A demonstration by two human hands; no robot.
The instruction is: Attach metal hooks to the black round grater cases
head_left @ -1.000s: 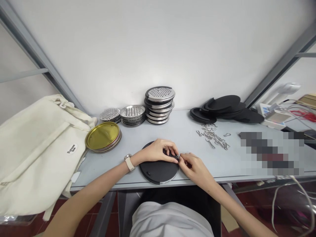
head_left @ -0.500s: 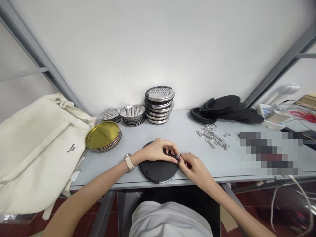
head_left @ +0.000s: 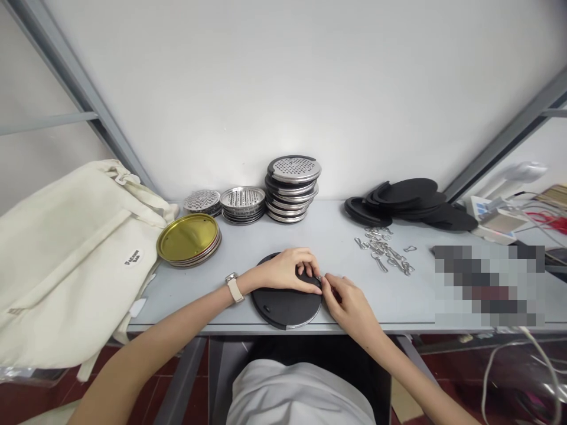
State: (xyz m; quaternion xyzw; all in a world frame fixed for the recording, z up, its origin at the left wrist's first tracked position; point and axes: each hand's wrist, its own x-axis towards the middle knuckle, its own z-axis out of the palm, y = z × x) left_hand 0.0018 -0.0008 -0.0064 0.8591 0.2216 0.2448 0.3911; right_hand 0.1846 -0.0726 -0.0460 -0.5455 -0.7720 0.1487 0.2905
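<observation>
Flat near the front edge of the desk [head_left: 398, 304], the disc [head_left: 292, 307] (round, so no long axis) lies under the half-curled left hand [head_left: 287, 268] and just left of the right hand [head_left: 348, 300], narrowly pinched at its right rim, what either grips being hidden.

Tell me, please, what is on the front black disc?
The left hand lies over the black disc. Its near part shows a small dark spot; the hand hides whatever lies beneath.

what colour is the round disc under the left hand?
The disc is black, with a silvery rim section near right; head view shows it best.
</observation>
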